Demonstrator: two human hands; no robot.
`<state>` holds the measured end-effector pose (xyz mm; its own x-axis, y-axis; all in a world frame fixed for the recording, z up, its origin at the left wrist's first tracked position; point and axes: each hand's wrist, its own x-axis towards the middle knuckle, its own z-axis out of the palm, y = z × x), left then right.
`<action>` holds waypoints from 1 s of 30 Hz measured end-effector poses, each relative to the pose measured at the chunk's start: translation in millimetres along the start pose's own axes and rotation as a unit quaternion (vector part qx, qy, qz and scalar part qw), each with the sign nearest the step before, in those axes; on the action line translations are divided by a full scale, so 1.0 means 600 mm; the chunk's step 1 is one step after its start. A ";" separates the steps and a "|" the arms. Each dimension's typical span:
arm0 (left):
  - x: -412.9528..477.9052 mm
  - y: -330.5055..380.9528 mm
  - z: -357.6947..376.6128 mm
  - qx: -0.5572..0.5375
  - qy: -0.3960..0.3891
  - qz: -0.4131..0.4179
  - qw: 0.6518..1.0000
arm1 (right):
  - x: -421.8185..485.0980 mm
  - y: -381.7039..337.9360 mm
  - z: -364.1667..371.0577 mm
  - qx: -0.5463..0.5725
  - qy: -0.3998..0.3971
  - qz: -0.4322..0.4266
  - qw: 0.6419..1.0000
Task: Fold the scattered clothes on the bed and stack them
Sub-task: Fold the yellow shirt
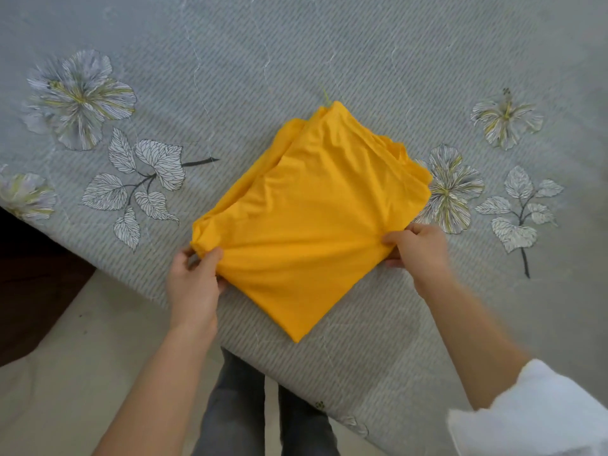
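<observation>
1. The bedspread (pixel 296 44) fills most of the view. It is grey quilted cloth with fine diagonal ribbing and printed flowers and leaves, and its edge runs from 9 o'clock down to 5 o'clock, with pale floor (pixel 82 340) beyond.
2. The yellow garment (pixel 312 209) lies at the centre of the bedspread, close to that edge. It is folded into a rough diamond whose corners point to 12 and 6 o'clock. The fabric looks thin, smooth and slippery, with soft creases fanning out from both held corners and loose layers showing along the 10 o'clock side.
3. The left hand (pixel 194 281) pinches the garment's 8 o'clock corner, thumb on top and fingers underneath.
4. The right hand (pixel 421 255) grasps the 4 o'clock corner, fingers curled over the edge.
5. A thin thread (pixel 325 95) sticks out at the 12 o'clock tip.

Risks, as a judgement:
1. Only two corners are held, so a lift would likely let the 6 o'clock point droop and the slick layers slide apart, undoing the fold.
2. The bed edge is near, so a loosened grip could send the garment to the floor.
3. No stack or other clothes are in view, so the carry may be long.
</observation>
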<state>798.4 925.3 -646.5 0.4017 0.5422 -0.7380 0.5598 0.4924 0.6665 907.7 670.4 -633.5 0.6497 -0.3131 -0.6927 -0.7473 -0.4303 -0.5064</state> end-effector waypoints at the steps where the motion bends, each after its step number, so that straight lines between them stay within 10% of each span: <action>1: 0.005 0.001 -0.001 0.011 -0.007 0.005 1.000 | -0.014 0.014 -0.015 -0.023 -0.032 0.028 0.999; 6: 0.018 0.009 0.000 0.190 0.010 0.090 0.978 | -0.062 0.066 -0.067 -0.337 -0.151 0.055 0.928; 10: 0.027 0.044 0.032 0.440 -0.002 0.334 0.834 | -0.042 -0.001 -0.028 -0.341 -0.035 -0.228 0.912; 14: 0.064 0.073 0.068 0.638 -0.128 0.349 0.674 | 0.009 -0.089 0.040 -0.467 -0.064 -0.420 0.776; 16: 0.075 0.080 0.079 0.653 -0.157 0.341 0.658 | 0.036 -0.116 0.056 -0.545 -0.095 -0.400 0.730; 19: 0.072 0.092 0.089 0.627 -0.200 0.270 0.702 | 0.055 -0.131 0.052 -0.580 -0.095 -0.326 0.741; 24: 0.048 0.113 0.092 0.676 -0.286 0.266 0.624 | 0.022 -0.095 0.014 -0.540 -0.103 -0.325 0.769; 30: -0.045 0.192 0.077 0.615 -0.392 0.315 0.607 | -0.109 -0.045 -0.094 -0.413 -0.037 -0.294 0.861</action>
<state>885.6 936.0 -554.9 0.7694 -0.3684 -0.5218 0.0398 -0.7877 0.6148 893.3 654.4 -545.7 0.8483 0.2062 -0.4877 0.0822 -0.9611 -0.2635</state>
